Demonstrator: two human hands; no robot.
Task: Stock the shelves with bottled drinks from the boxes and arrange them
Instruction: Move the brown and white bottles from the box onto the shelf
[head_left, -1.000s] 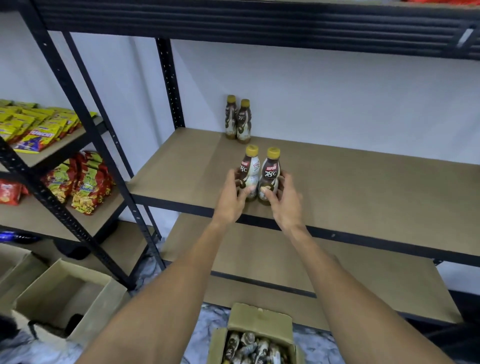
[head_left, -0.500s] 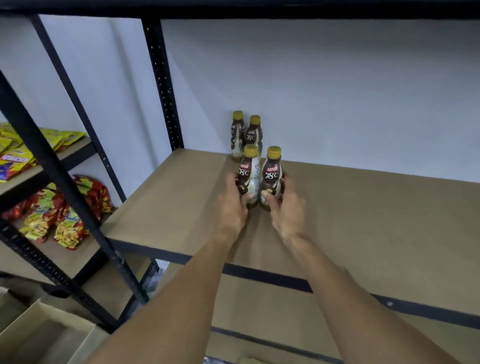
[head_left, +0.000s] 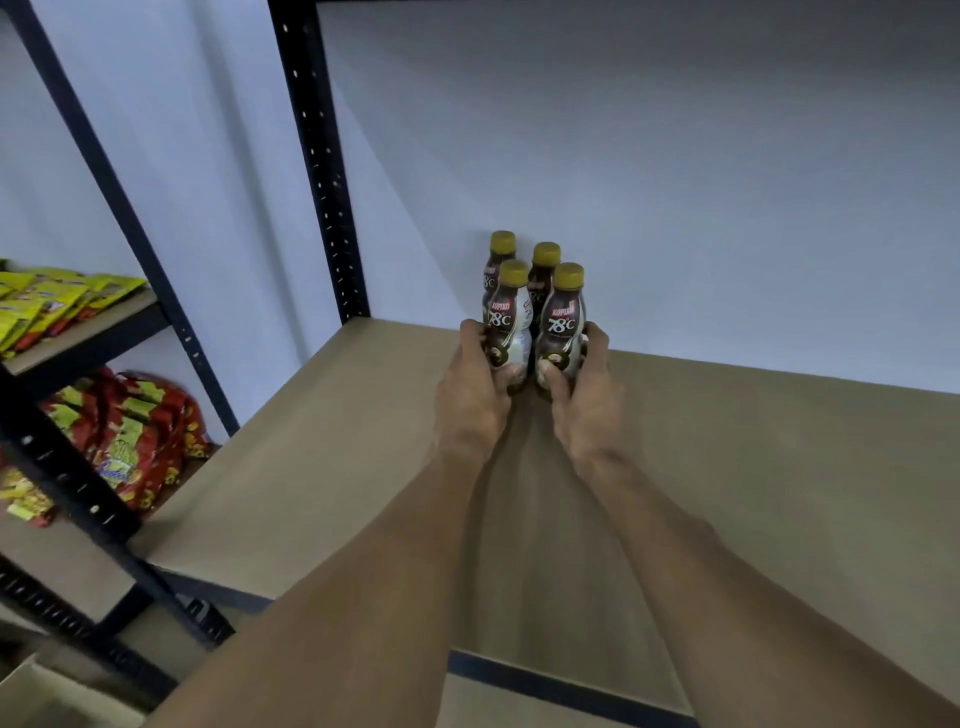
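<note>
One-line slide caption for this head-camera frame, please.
Left hand and right hand each hold a yellow-capped bottle, left bottle and right bottle, upright before two rear bottles on the shelf.

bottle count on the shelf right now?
4. Two stand at the back by the wall: back left bottle, back right bottle. In front, the left hand grips one bottle, the right hand another. More could be hidden behind.

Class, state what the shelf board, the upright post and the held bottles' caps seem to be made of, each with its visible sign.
Shelf board: probably fibreboard; flat matt tan, no grain.
Upright post: likely painted metal; black, with punched holes.
Caps: probably plastic; dull mustard-yellow.
</note>
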